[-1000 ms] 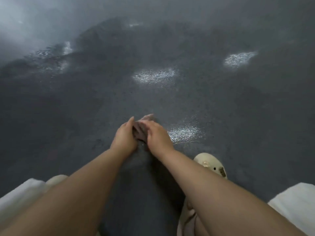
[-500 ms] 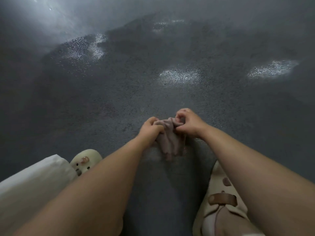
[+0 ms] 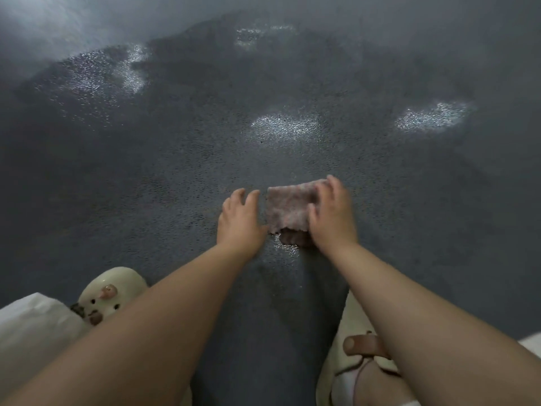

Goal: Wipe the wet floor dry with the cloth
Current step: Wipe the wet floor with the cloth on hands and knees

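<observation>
Cloth (image 3: 288, 208) sits on the floor (image 3: 175, 186) just right of frame centre, spread out roughly flat, pinkish-grey, with its near edge bunched up or folded under. Right hand (image 3: 332, 213) is on the cloth's right side, fingers spread and mostly straight, palm down, pressing it onto the floor; no curl round the fabric visible. Left hand (image 3: 238, 221) is just beside the cloth's left edge, fingers relaxed and slightly spread, holding nothing; thumb side is touching or almost touching the cloth's lower left corner, cannot tell which. Floor is dark grey and textured. Shiny wet patches: one just above the cloth at centre (image 3: 285, 127), one at right of centre (image 3: 433, 117), a broad one at upper left (image 3: 96, 77), a faint one at top centre (image 3: 260, 35). Small glossy wet streak (image 3: 285, 252) right below the cloth between the two wrists. Both forearms run in from the bottom edge. Cream clog (image 3: 112, 290) at lower left with small charms on it, second cream clog with a brown strap (image 3: 355, 350) at lower right, partly hidden by the right forearm. White fabric (image 3: 32, 326) at the lower left edge.
</observation>
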Motion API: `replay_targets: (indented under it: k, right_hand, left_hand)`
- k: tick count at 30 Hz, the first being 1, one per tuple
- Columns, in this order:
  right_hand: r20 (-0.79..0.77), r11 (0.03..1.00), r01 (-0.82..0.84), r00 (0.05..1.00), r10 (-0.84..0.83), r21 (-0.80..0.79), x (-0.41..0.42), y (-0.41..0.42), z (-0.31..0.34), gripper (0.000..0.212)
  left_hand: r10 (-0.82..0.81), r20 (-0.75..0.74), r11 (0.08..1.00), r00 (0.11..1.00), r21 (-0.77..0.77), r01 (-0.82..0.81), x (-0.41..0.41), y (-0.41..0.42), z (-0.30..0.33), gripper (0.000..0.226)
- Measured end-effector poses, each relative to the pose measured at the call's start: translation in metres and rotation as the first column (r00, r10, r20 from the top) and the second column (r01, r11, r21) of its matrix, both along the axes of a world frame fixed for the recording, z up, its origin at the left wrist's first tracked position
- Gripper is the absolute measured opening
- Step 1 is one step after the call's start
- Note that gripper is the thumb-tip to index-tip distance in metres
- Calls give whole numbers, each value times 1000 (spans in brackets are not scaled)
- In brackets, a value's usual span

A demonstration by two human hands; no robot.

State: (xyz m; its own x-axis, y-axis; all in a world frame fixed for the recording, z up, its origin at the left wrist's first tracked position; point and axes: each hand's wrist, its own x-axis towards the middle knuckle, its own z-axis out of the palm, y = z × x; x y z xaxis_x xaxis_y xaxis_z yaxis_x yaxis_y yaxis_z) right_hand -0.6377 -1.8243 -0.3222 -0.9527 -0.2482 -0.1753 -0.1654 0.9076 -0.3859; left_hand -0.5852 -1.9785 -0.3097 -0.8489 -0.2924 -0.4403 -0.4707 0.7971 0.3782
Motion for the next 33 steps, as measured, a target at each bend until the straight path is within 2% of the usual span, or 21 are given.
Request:
replay_targets:
  k: [3,7,11,16,19,22,26,29,33]
  right_hand:
    - [176,959,-184,973,147,213,5,-12,-18,63]
    - [157,908,-199,976,150,369,-7,14,-29,63]
    - [118,915,90,982,-147,392,-38,54,-32,61]
    - [93,822,435,862,-498,368,-72,46,-33,56]
    - [100,779,528,803,-588,337,-86,16,-34,55]
    - [113,842,446,861,-496,303,-94,-17,-32,55]
    - [132,962,75,985,-113,263,-79,-77,-27,54]
    - [142,955,-162,981,130,247,-50,-104,-31,55]
    - [52,936,-286,958,281,203,-13,-96,-36,54]
  left_hand:
    - [-137,93,986,986,-84,145,-5,6,-2,92]
    - [-174,217,971,961,-123,204,-16,-3,1,111]
    - [-160,293,967,943,-145,209,-29,-32,2,119]
    - [-157,436,961,886,-141,239,-38,-57,2,127]
    - [-157,430,967,889,-118,227,-41,-57,1,127]
    - [-162,425,968,891,-104,226,-42,-58,-1,127]
    - [-170,428,970,888,-87,227,-42,-60,-4,127]
    - [-159,408,975,899,-81,209,-41,-62,-6,131]
    - [-117,344,987,932,-65,148,-31,-67,-8,133]
